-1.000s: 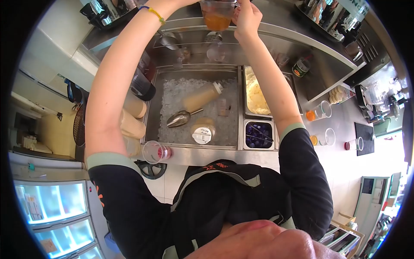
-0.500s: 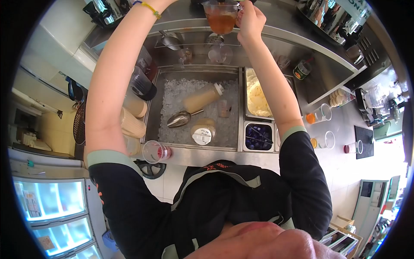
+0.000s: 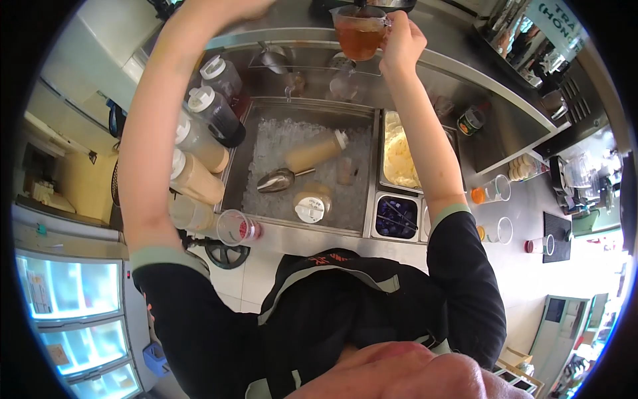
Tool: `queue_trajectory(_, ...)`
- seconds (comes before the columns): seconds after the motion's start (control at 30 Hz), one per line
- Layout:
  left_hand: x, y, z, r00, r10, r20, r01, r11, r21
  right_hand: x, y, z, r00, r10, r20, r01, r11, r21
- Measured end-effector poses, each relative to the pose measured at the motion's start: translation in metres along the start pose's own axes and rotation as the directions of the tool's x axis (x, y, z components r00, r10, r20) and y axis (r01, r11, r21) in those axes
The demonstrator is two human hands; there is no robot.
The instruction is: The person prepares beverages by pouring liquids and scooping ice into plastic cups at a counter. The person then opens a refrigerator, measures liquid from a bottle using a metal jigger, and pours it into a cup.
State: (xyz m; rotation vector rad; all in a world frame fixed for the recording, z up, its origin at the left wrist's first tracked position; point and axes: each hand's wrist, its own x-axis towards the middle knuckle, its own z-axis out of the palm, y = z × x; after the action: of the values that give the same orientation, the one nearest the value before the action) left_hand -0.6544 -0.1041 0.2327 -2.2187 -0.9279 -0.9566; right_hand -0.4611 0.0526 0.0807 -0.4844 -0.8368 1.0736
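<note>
My right hand (image 3: 404, 43) grips the handle of a clear measuring jug (image 3: 359, 36) partly filled with amber liquid. The jug is upright under a dark spout at the top edge of the head view. My left hand (image 3: 247, 8) is at the upper left edge, smeared and partly cut off, so its fingers do not show clearly. Below my arms, an ice bin (image 3: 266, 149) holds a squeeze bottle (image 3: 312, 151) of beige liquid, a metal scoop (image 3: 278, 179) and a white-lidded container (image 3: 310, 207).
Several white-capped bottles (image 3: 216, 120) line the bin's left side. A plastic cup (image 3: 232, 227) with red contents stands at the front left corner. To the right are a tray of yellow cream (image 3: 399, 156), a dark blue tub (image 3: 397, 216) and several cups (image 3: 495, 189) on the counter.
The jug and my right hand have shifted slightly right and down in view, and more amber liquid shows in the jug. My left hand has moved a little left.
</note>
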Motion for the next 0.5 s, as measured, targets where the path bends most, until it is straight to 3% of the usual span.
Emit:
queue_trajectory(0.1, -0.163, 0.049, -0.059, 0.997, 0.077, -0.03, -0.074, 0.992, 0.104, -0.007, 0.004, -0.007, 1.0, -0.022, 0.013, 0.022, 1.0, -0.007)
queue_trajectory(0.17, -0.33, 0.088, -0.083, 0.994, -0.1, -0.039, 0.107, 0.957, 0.27, -0.008, 0.016, -0.023, 1.0, -0.001, 0.002, 0.001, 0.999, 0.039)
queue_trajectory(0.2, -0.304, 0.1, -0.047, 0.852, 0.313, -0.42, -0.166, 0.922, 0.35, -0.011, 0.021, -0.026, 1.0, 0.01, -0.003, -0.01, 0.998, 0.061)
queue_trajectory(0.23, -0.383, 0.142, -0.037, 0.881, -0.181, -0.436, 0.323, 0.905, 0.276, -0.037, 0.009, -0.01, 0.997, -0.08, -0.024, 0.081, 0.995, 0.062)
queue_trajectory(0.27, -0.476, 0.188, -0.022, 0.612, -0.657, -0.44, 0.778, 0.6, 0.187, -0.044, 0.015, -0.013, 0.998, -0.066, -0.018, 0.067, 0.996, 0.06)
queue_trajectory(0.33, -0.534, 0.255, 0.017, 0.267, -0.823, -0.501, 0.959, 0.28, 0.051, -0.053, 0.029, -0.03, 0.999, -0.042, 0.002, 0.042, 0.997, 0.06)
queue_trajectory(0.37, -0.539, 0.271, 0.032, 0.181, -0.9, -0.398, 0.976, 0.216, -0.044, -0.058, 0.038, -0.043, 0.999, 0.016, 0.048, -0.018, 0.999, 0.032)
queue_trajectory(0.4, -0.541, 0.282, 0.046, 0.091, -0.953, -0.288, 0.982, 0.134, -0.133, -0.073, 0.041, -0.039, 1.0, 0.023, -0.004, -0.023, 0.998, 0.066)
queue_trajectory(0.47, -0.548, 0.269, 0.076, 0.208, -0.967, -0.145, 0.978, 0.201, 0.056, -0.096, 0.056, -0.051, 0.995, 0.091, 0.038, -0.093, 0.994, 0.059)
queue_trajectory(0.5, -0.543, 0.256, 0.09, 0.193, -0.975, -0.109, 0.976, 0.179, 0.125, -0.113, 0.056, -0.051, 0.984, 0.17, 0.05, -0.172, 0.984, 0.034)
